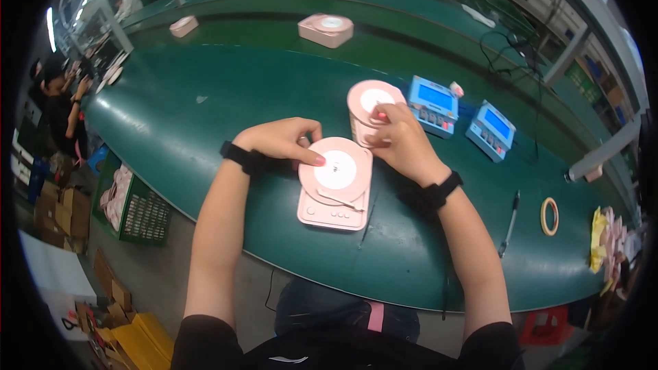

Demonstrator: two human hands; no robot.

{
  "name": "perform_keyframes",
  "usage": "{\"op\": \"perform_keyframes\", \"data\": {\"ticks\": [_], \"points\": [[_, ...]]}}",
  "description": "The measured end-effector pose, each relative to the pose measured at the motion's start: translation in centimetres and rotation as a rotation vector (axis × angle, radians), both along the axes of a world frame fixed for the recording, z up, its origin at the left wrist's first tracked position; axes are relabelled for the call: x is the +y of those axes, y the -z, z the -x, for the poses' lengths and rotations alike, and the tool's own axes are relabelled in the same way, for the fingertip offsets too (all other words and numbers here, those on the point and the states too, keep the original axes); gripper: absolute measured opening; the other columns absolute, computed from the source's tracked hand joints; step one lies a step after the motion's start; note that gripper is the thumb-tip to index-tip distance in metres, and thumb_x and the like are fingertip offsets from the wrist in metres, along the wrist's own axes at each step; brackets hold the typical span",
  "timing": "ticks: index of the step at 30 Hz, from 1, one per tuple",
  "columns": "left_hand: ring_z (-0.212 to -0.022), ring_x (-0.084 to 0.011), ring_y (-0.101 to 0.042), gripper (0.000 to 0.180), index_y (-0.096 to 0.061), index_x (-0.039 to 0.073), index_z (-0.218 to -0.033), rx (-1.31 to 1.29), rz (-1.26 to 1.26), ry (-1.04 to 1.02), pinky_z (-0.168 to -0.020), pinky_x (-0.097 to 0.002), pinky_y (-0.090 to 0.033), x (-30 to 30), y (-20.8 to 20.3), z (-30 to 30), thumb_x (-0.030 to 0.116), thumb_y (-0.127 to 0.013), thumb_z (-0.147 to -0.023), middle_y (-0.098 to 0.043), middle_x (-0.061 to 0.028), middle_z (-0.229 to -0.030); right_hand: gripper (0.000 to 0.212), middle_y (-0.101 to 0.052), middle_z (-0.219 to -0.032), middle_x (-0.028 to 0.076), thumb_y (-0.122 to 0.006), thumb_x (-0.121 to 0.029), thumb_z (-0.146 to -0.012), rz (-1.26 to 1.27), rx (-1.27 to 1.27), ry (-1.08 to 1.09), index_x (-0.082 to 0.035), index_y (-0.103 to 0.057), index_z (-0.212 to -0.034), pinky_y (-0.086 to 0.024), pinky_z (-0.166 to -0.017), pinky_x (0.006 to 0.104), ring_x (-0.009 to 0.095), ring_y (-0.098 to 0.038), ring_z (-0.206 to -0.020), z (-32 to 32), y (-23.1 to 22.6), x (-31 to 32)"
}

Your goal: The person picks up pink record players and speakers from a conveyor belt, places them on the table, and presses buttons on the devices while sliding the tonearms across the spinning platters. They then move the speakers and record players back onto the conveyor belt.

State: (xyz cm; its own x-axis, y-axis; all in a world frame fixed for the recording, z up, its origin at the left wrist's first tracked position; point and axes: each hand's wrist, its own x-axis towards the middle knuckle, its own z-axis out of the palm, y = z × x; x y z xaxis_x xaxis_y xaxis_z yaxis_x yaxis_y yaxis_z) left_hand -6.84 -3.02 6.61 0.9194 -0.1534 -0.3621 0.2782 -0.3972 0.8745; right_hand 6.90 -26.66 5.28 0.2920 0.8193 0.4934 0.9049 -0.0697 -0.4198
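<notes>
Before me on the green bench lies a pale pink toy record player [313,214] with a round disc, a white centre label, a tonearm and small buttons. My left hand [281,139] is closed at its far left edge, the thumb resting on the disc and the other fingers curled. Just beyond it is a second pink record player [359,101], seemingly tilted. My right hand [404,142] grips its right side, with fingertips on the disc and the thumb lower down by the body. That hand hides part of this player.
Two blue boxes with screens, one box [433,104] nearer my right hand and another box [492,130], stand right. A pen [510,225] and tape roll [550,216] lie nearer. Another pink player [326,31] sits far back. A green crate [140,212] stands left; a person [60,106] works beyond.
</notes>
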Motion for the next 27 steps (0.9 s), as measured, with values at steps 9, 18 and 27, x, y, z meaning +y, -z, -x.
{"op": "perform_keyframes", "data": {"ticks": [9,18,27], "points": [[-0.061,-0.0077,-0.056,0.040,-0.053,0.001,-0.096,-0.063,-0.033,0.016,-0.052,-0.0226,-0.042,1.1,1.7,-0.1,0.023,-0.081,-0.079,-0.064,-0.0054,-0.072,0.023,-0.060,-0.106,0.013,-0.082,-0.004,-0.056,0.048,-0.029,-0.068,-0.005,-0.072,-0.076,-0.049,-0.083,0.0376,0.031,-0.058,-0.099,3.1,-0.4,-5.5],[-0.057,-0.0110,-0.055,0.052,-0.052,-0.001,-0.114,-0.086,-0.100,0.023,-0.051,-0.0256,-0.042,0.7,0.4,0.6,0.031,-0.077,-0.081,-0.064,-0.0079,-0.075,0.025,-0.061,-0.102,0.012,-0.085,-0.003,-0.054,0.120,0.041,-0.066,-0.007,-0.074,-0.077,-0.054,-0.074,0.0366,0.031,-0.058,-0.094,7.5,-1.9,-14.5],[-0.053,-0.0120,-0.056,0.046,-0.053,0.000,-0.117,-0.421,-0.205,-0.078,-0.052,-0.0286,-0.044,-5.9,0.1,0.5,0.031,-0.070,-0.087,-0.063,-0.0088,-0.064,0.026,-0.062,-0.102,0.011,-0.085,-0.004,-0.053,0.194,0.072,0.016,-0.009,-0.075,-0.077,-0.054,-0.071,0.0362,0.029,-0.058,-0.093,7.1,-3.6,-19.0]]}}
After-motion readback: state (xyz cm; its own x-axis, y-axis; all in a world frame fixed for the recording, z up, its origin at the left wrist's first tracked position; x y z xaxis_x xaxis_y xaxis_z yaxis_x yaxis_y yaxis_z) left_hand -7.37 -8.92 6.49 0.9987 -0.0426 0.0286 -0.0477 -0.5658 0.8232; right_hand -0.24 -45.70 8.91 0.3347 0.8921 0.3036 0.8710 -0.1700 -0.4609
